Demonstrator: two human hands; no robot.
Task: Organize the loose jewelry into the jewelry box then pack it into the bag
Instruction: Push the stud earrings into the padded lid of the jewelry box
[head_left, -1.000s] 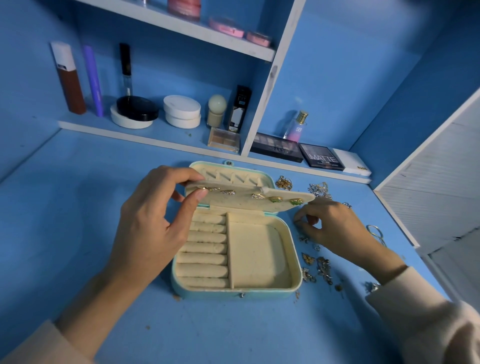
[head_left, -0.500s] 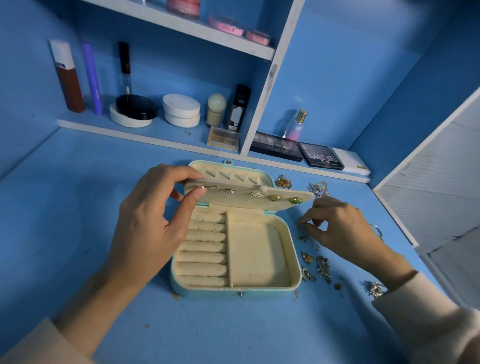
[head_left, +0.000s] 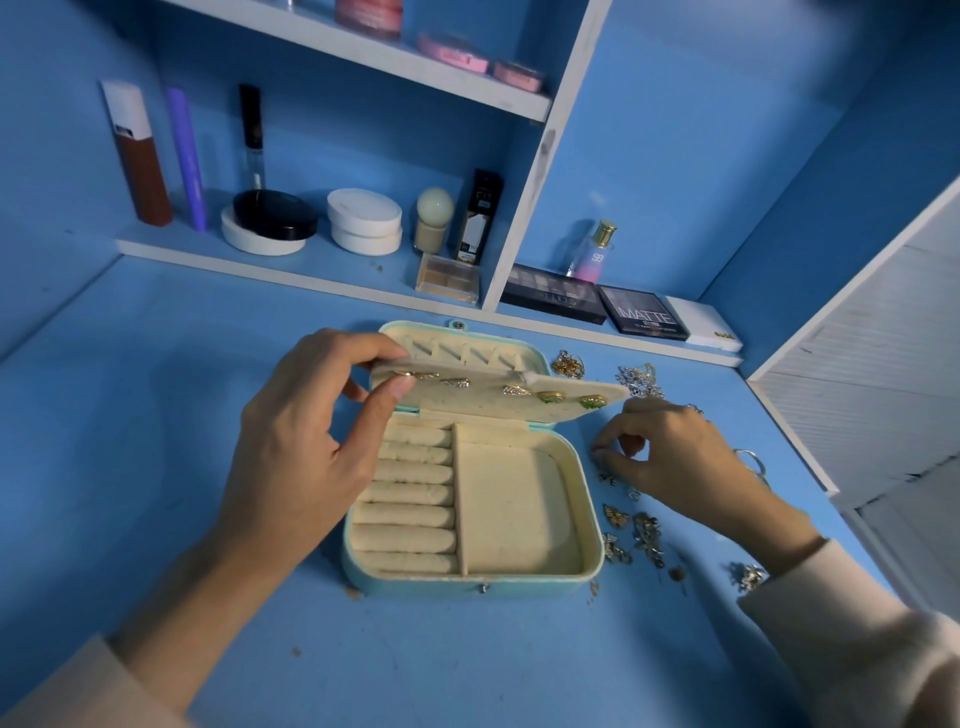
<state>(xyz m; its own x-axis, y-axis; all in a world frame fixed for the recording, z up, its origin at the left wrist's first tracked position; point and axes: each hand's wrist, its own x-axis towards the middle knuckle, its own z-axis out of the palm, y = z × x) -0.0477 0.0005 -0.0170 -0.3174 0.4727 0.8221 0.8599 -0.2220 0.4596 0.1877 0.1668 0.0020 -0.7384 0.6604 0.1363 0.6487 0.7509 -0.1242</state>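
Note:
A light-blue jewelry box (head_left: 467, 584) lies open on the blue desk, cream inside, with ring rolls on its left and an empty tray on its right. My left hand (head_left: 306, 457) pinches the left end of the cream earring flap (head_left: 488, 397), held up above the box; several earrings are pinned on it. My right hand (head_left: 670, 457) is just right of the box, thumb and forefinger pinching at a small piece among the loose jewelry (head_left: 639, 535) scattered on the desk. More loose pieces (head_left: 636, 376) lie behind the box. No bag is in view.
Cosmetics stand on the low shelf behind: compacts (head_left: 363, 221), bottles, eyeshadow palettes (head_left: 641, 312). A white shelf divider (head_left: 524, 208) rises behind the box. A white slatted panel (head_left: 883, 389) borders the desk on the right. A ring (head_left: 748, 460) lies by my right wrist.
My right hand has shifted slightly down and right to the loose pieces beside the box and closed its fingertips there. My left hand keeps holding the flap.

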